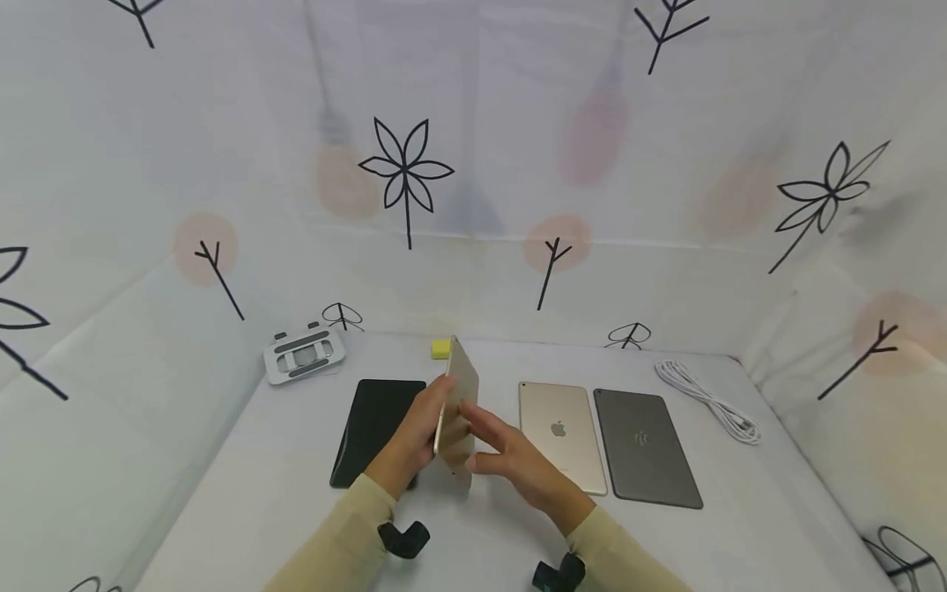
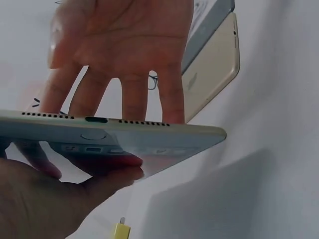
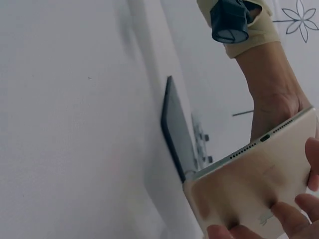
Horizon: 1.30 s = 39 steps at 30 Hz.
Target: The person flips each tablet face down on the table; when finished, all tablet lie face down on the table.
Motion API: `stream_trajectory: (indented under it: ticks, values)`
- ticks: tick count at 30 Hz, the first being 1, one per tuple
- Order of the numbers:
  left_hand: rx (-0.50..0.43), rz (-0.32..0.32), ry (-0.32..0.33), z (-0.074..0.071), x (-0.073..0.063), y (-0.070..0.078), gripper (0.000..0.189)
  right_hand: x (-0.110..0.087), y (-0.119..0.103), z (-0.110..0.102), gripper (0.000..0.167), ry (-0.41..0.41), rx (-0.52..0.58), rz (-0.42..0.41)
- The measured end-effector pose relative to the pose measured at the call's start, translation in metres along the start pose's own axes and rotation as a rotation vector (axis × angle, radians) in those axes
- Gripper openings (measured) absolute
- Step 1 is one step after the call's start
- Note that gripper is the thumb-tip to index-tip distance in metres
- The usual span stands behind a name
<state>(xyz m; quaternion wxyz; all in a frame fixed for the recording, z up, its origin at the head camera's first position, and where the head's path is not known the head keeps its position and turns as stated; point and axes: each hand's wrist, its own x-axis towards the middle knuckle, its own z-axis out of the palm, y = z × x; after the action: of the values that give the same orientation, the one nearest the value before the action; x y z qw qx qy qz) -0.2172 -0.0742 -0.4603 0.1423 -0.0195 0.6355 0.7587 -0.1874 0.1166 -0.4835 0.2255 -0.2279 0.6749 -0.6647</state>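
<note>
A gold tablet (image 1: 456, 415) stands on edge above the table, its screen side turned left. My left hand (image 1: 414, 427) grips it, and the thumb presses on the glass in the left wrist view. Against the gold back rest the fingertips of my right hand (image 1: 518, 460), fingers fairly straight and spread. The right wrist view shows those fingers (image 3: 291, 219) near the apple logo, and a port and speaker holes along the tablet's edge. A black tablet (image 1: 370, 423) lies left of my hands. To the right lie another gold tablet (image 1: 558, 440) and a dark grey tablet (image 1: 647, 448), backs up.
At the back left is a white and grey stand-like frame (image 1: 305, 353). A small yellow object (image 1: 440, 349) with a metal tip sits behind the held tablet. A coiled white cable (image 1: 706, 399) lies at the right. Patterned white cloth (image 1: 473, 288) walls the table.
</note>
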Motion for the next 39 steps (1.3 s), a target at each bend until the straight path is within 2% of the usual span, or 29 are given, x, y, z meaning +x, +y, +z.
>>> stream_trajectory:
  ticks: [4,6,11,15,18,22,29,32,39]
  values:
    - [-0.053,0.05,0.021,-0.004,0.002,0.0,0.057,-0.003,0.003,-0.004,0.087,0.074,-0.123,0.003]
    - [-0.095,0.066,0.053,-0.005,0.003,-0.001,0.054,-0.005,0.008,-0.007,0.091,0.123,-0.163,0.034]
    - [-0.14,0.104,0.143,-0.011,0.008,-0.004,0.047,-0.012,0.013,-0.011,0.095,0.22,-0.167,0.116]
    - [-0.155,0.118,0.202,-0.015,0.014,-0.008,0.045,-0.015,0.01,-0.013,0.096,0.296,-0.162,0.13]
    - [-0.163,0.112,0.219,-0.017,0.018,-0.012,0.047,-0.016,0.008,-0.015,0.095,0.336,-0.171,0.145]
    - [-0.114,0.08,0.23,-0.021,0.021,-0.015,0.048,-0.016,0.01,-0.015,0.096,0.365,-0.204,0.169]
    - [0.122,-0.019,0.281,-0.029,0.022,-0.018,0.043,-0.015,0.018,-0.014,0.101,0.402,-0.301,0.183]
    - [0.142,-0.05,0.288,-0.031,0.022,-0.019,0.043,-0.014,0.023,-0.015,0.101,0.409,-0.345,0.183]
    - [0.116,-0.089,0.262,-0.033,0.021,-0.025,0.048,-0.013,0.029,-0.017,0.101,0.407,-0.388,0.203]
